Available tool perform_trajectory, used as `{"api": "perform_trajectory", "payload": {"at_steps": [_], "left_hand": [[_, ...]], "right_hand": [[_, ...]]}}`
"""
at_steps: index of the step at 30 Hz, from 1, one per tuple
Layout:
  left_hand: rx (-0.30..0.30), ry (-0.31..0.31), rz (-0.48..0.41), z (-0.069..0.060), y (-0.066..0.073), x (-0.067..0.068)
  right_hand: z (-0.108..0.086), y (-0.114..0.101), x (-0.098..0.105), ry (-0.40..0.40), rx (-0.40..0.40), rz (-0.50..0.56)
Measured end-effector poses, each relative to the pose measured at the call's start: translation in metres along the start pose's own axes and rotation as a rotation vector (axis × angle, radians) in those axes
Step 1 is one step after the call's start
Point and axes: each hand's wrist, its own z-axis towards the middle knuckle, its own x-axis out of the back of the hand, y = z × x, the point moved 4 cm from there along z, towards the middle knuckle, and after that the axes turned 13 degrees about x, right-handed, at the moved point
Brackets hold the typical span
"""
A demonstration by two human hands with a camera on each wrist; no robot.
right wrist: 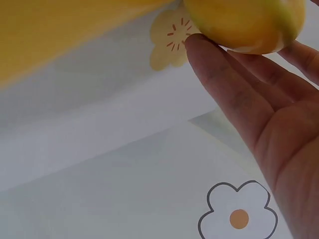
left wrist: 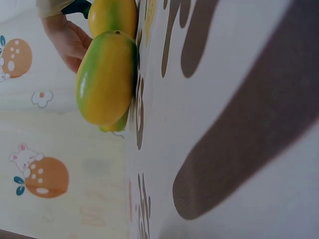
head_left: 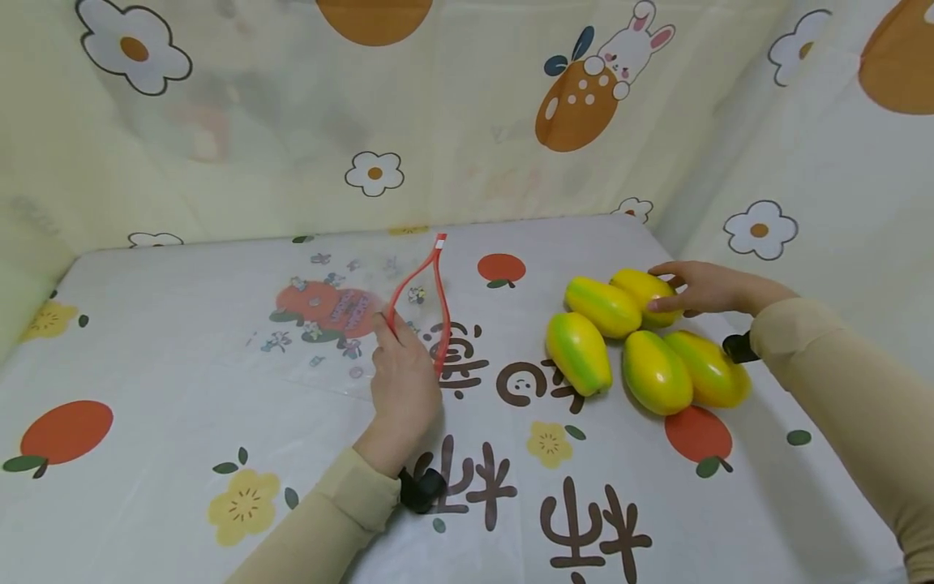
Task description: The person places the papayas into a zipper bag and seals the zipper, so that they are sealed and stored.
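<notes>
My left hand (head_left: 404,389) pinches the red edge (head_left: 443,316) of a clear printed bag (head_left: 328,312), which lies on the table with its red-rimmed mouth raised and parted. At the back right of a group of several yellow-green fruits, my right hand (head_left: 708,288) has thumb and fingers around one fruit (head_left: 642,294). Seen in the right wrist view, the fingers of this hand (right wrist: 269,104) lie against the underside of the fruit (right wrist: 249,22). The left wrist view shows two fruits close up, the nearer one (left wrist: 107,79) hiding part of the right hand (left wrist: 65,42).
Four more fruits lie close together on the right, among them a front-left one (head_left: 579,353) and a front-right one (head_left: 708,369). A printed white cloth (head_left: 146,349) covers the table. Patterned curtain (head_left: 255,122) stands behind and at both sides.
</notes>
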Motion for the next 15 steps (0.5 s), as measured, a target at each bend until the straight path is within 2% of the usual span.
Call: {"api": "perform_trajectory", "payload": {"at_steps": [7,11,15], "left_hand": [[-0.002,0.000,-0.008,0.001,-0.001,-0.001],[-0.005,0.016,-0.003,0.000,-0.001,-0.002],[-0.020,0.046,-0.004,0.000,-0.001,-0.003]], "right_hand": [[0.000,-0.001,0.005,0.014,0.007,-0.049],[-0.004,-0.002,0.013,0.077,0.022,-0.108],[-0.012,-0.007,0.023,0.158,0.026,-0.123]]}}
